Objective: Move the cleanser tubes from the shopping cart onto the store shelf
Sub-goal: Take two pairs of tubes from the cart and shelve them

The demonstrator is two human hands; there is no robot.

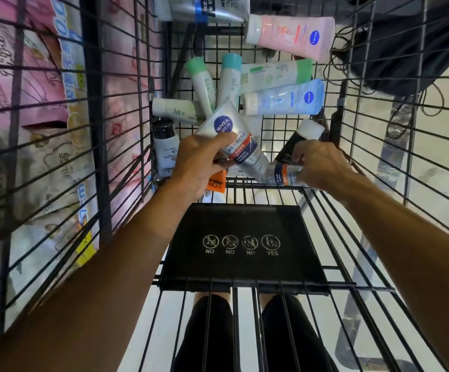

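Early stage imo. Left hand [193,167] grips a white/silver Nivea Men tube [232,138], lifted above the pile. Right hand [318,163] has fingers curled on a silver tube w/ orange band [282,174], low in the shopping cart [244,185]. Still in the cart: pink tube [290,36], blue tube [282,98], several green-cap tubes [201,81], a few dark-cap ones, approx ten total. Shelf for tubes not in view, so can't tell how many are placed. Bulk of the load left to move.
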